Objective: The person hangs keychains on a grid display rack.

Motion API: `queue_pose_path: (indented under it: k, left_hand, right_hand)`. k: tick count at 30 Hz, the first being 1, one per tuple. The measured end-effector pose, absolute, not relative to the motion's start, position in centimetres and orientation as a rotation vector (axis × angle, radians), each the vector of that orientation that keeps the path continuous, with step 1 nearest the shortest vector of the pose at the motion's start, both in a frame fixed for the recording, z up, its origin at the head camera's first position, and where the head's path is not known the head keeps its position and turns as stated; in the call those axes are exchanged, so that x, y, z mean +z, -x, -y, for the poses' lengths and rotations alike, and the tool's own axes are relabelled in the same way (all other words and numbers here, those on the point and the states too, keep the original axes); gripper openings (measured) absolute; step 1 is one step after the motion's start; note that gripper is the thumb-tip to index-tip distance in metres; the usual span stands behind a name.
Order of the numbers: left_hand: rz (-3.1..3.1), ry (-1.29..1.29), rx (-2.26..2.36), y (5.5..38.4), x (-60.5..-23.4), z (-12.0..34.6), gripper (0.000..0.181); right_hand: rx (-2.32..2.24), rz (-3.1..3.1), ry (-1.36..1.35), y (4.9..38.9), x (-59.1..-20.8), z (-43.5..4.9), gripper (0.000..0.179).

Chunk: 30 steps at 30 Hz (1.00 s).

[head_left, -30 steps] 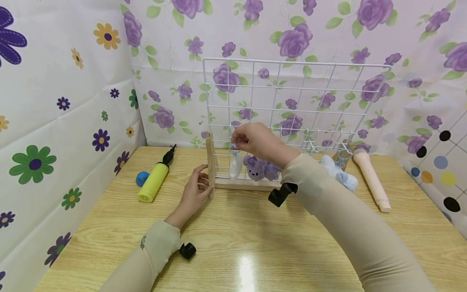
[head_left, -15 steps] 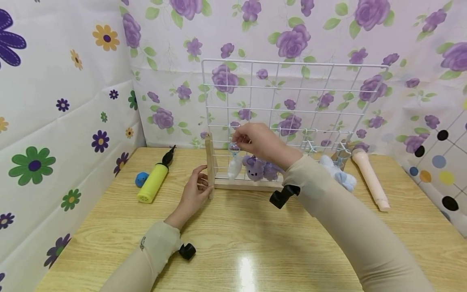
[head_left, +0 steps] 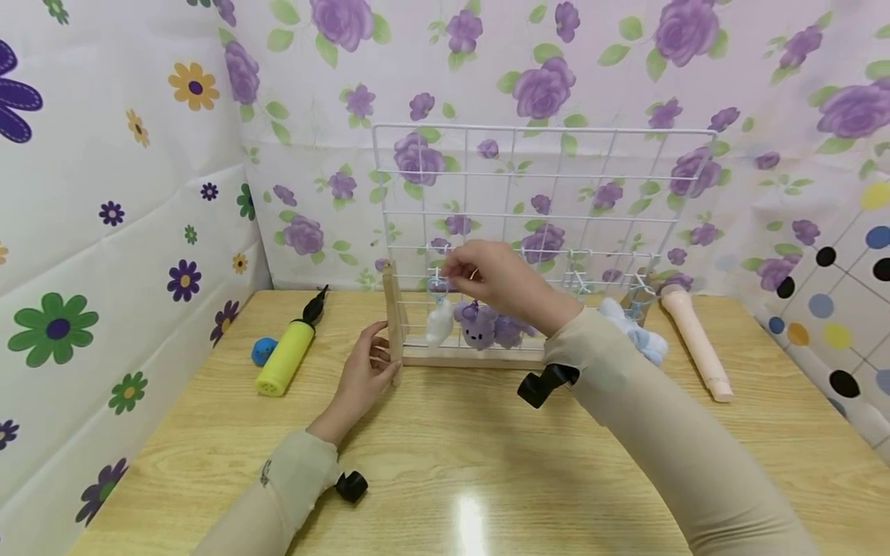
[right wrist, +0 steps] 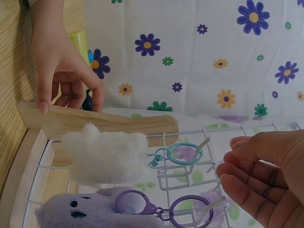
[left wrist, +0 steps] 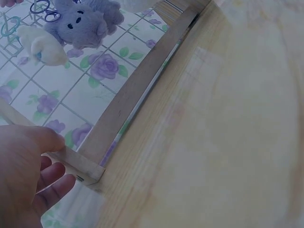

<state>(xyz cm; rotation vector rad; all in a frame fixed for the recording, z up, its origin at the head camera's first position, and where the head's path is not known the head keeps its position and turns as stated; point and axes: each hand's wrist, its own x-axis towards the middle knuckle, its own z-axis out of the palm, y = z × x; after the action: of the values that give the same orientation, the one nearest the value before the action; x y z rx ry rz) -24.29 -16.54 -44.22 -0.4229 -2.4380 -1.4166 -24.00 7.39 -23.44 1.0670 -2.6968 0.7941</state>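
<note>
A white plush keychain [head_left: 439,323] hangs by its light blue ring from a hook on the white wire grid rack [head_left: 542,129]. Just right of that ring is my right hand [head_left: 487,269]; the right wrist view shows its fingers [right wrist: 237,190] loosely bent, apart from the ring and holding nothing. My left hand [head_left: 365,361] grips the rack's left wooden upright [head_left: 392,305], thumb on the near side and other fingers behind. Beside the white plush hangs a purple plush keychain [head_left: 477,328] with a purple ring, and another purple plush is partly covered by my right forearm.
A light blue and white plush [head_left: 636,330] hangs at the rack's right end. Left on the wooden table [head_left: 417,448] lie a yellow hand pump [head_left: 285,359] and a small blue ball [head_left: 263,351]. A pale pink tube [head_left: 698,344] lies at the right.
My right hand has let go of the light blue ring and drawn slightly right; the white plush hangs from the hook. The left hand keeps its grip. The head view has shifted slightly.
</note>
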Motion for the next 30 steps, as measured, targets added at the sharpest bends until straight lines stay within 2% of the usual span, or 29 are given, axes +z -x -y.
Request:
queue_pose_path:
  k: [11, 20, 30]
  left_hand:
    - [2.378, 0.436, -1.366, 23.7, -43.6, 16.5, 0.065]
    - [2.237, 0.459, -1.129, 23.2, -42.6, 16.0, 0.055]
    - [2.093, 0.656, -0.794, 21.8, -41.1, 15.1, 0.055]
  right_hand:
    - [0.764, 2.624, -1.079, 23.0, -23.1, -8.3, 0.012]
    - [0.758, 2.576, -1.115, 21.7, -23.3, -9.9, 0.014]
    - [0.602, 2.471, -1.16, 19.0, -25.2, -12.2, 0.025]
